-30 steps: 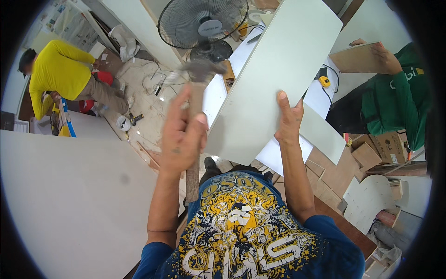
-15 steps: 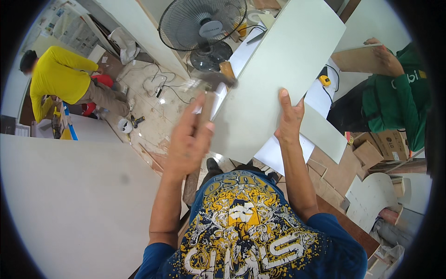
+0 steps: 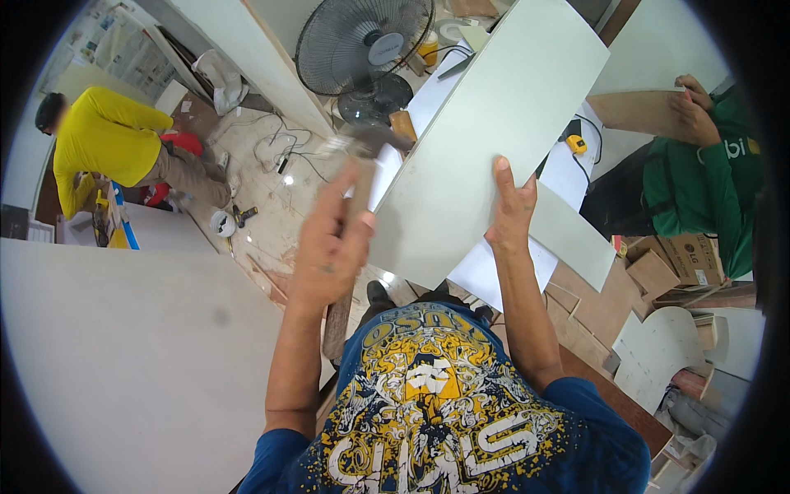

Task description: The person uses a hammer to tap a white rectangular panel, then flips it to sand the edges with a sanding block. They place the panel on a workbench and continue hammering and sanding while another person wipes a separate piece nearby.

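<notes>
My left hand (image 3: 327,255) is wrapped round the wooden handle of a hammer (image 3: 336,329). The hammer's head, smeared by motion, is up beside the left edge of a long pale board (image 3: 494,115), with a small gap between. This board slants away from me toward the upper right. My right hand (image 3: 512,210) grips its right edge, thumb on the upper face and fingers hidden underneath. Below the board lie a white sheet (image 3: 506,276) and another pale panel (image 3: 576,239).
A black fan (image 3: 362,49) stands ahead. A yellow tape measure (image 3: 576,143) lies right of the board. At right, a person in green (image 3: 691,181) holds a brown panel (image 3: 642,114); at far left, a person in yellow (image 3: 115,136) bends over. Cables (image 3: 284,152) trail on the floor.
My left hand and the hammer have shifted slightly left, away from the board's edge. The fan head has turned a little right. The green-clad person's hands have moved on the brown panel.
</notes>
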### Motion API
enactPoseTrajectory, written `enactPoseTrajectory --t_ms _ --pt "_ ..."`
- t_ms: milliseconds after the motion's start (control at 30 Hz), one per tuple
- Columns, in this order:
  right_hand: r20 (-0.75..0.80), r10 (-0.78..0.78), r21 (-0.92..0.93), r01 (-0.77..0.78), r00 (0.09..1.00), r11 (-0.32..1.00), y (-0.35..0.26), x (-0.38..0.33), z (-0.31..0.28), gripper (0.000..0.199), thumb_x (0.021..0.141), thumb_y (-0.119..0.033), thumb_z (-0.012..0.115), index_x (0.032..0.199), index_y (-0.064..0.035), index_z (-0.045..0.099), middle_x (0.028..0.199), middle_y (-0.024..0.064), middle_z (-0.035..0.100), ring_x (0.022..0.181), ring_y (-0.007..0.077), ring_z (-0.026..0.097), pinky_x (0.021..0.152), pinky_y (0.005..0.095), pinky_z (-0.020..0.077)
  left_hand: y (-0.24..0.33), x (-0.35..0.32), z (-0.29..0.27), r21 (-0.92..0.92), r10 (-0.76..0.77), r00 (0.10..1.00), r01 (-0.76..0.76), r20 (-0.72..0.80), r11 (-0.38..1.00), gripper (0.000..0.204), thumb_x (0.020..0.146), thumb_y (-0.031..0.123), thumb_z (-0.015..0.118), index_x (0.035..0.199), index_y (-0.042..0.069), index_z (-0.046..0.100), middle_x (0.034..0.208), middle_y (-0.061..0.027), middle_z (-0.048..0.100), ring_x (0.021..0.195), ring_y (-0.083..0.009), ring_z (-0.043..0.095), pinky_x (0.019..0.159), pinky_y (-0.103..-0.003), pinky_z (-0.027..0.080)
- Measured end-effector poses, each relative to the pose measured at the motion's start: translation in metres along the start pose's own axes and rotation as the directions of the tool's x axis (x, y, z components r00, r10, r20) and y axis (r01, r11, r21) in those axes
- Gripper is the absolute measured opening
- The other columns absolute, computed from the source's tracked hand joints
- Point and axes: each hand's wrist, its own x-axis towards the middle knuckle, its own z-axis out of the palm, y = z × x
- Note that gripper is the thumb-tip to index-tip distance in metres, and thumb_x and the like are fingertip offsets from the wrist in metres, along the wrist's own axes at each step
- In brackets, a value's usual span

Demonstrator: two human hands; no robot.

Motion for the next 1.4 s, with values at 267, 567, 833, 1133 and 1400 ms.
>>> enactPoseTrajectory --t_ms 267,567,833,1133,1400 --pt "0.047 -0.017 0.023 0.016 0.999 1.0 0.005 0.003 -0.005 0.07 0.098 -0.025 0.08 0.151 0.0023 0.044 0.141 0.0175 0.06 0.129 0.0255 0.061 0.11 0.0413 0.0522 0.011 0.019 0.011 -0.086 -0.002 0.998 0.006 0.057 0.996 0.064 0.104 0.012 0.063 0.163 0.004 0.038 0.083 -0.0051 0.063 0.056 -0.0078 0.056 0.049 -0.024 0.044" --pt "0.105 0.015 0.059 -0.021 0.994 0.998 0.002 -0.004 -0.012 0.075 0.096 -0.027 0.083 0.152 0.0015 0.042 0.142 0.0176 0.059 0.13 0.0267 0.06 0.11 0.0416 0.0515 0.025 0.029 0.017 -0.18 0.019 0.999 -0.012 0.035 0.984 0.062 0.105 0.016 0.061 0.162 0.005 0.039 0.083 -0.0047 0.063 0.055 -0.0069 0.054 0.048 -0.025 0.044" --pt "0.054 0.011 0.047 -0.014 0.998 0.999 0.002 -0.009 -0.015 0.073 0.095 -0.023 0.083 0.151 0.0009 0.043 0.141 0.0165 0.059 0.128 0.0256 0.06 0.111 0.0418 0.0511 0.022 0.034 0.024 -0.206 0.094 0.995 -0.098 -0.03 0.974 0.064 0.104 0.015 0.063 0.16 0.0 0.037 0.081 -0.0061 0.066 0.054 -0.0093 0.058 0.047 -0.026 0.045" --pt "0.059 0.007 0.063 -0.011 0.998 0.998 0.005 -0.01 -0.022 0.073 0.096 -0.021 0.082 0.153 0.0004 0.041 0.142 0.0158 0.059 0.13 0.0253 0.059 0.111 0.0427 0.0506 0.037 0.039 0.03 -0.336 0.137 0.98 -0.178 -0.143 0.925 0.065 0.104 0.011 0.062 0.162 0.0 0.035 0.083 -0.0063 0.063 0.054 -0.0102 0.057 0.047 -0.025 0.045" --pt "0.075 -0.006 0.036 0.004 0.997 0.999 0.001 -0.012 -0.02 0.076 0.096 -0.021 0.082 0.155 -0.0002 0.039 0.144 0.0153 0.057 0.133 0.0256 0.057 0.113 0.0424 0.0489 0.048 0.048 0.031 -0.35 0.168 0.979 -0.198 -0.115 0.916 0.066 0.106 0.012 0.061 0.165 0.005 0.033 0.085 -0.0065 0.064 0.056 -0.0077 0.056 0.049 -0.025 0.045"
